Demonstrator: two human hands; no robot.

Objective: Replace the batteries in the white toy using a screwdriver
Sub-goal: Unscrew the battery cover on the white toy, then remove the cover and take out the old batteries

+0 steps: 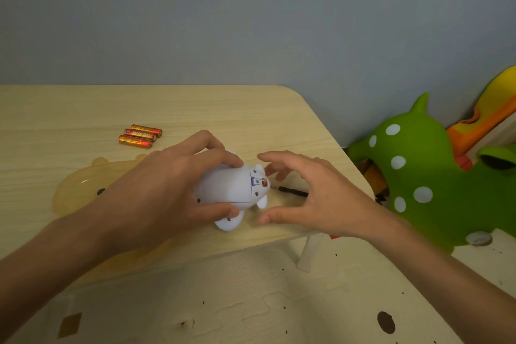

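The white toy (234, 190) lies on its side on the wooden table (195, 109), near the front right edge, its underside with a small red switch facing right. My left hand (167, 184) grips the toy's body from the left, fingers over its top and thumb below. My right hand (310, 195) hovers just right of the toy with fingers spread and holds nothing. A thin black screwdriver (290, 191) lies on the table under that hand, tip toward the toy. Three orange batteries (139, 135) lie side by side at the back left.
A translucent yellow bear-shaped mat (81, 190) lies on the table under my left forearm. A green spotted inflatable toy (424, 176) stands on the floor to the right of the table. Pale foam floor tiles (251, 301) lie below the table's front edge.
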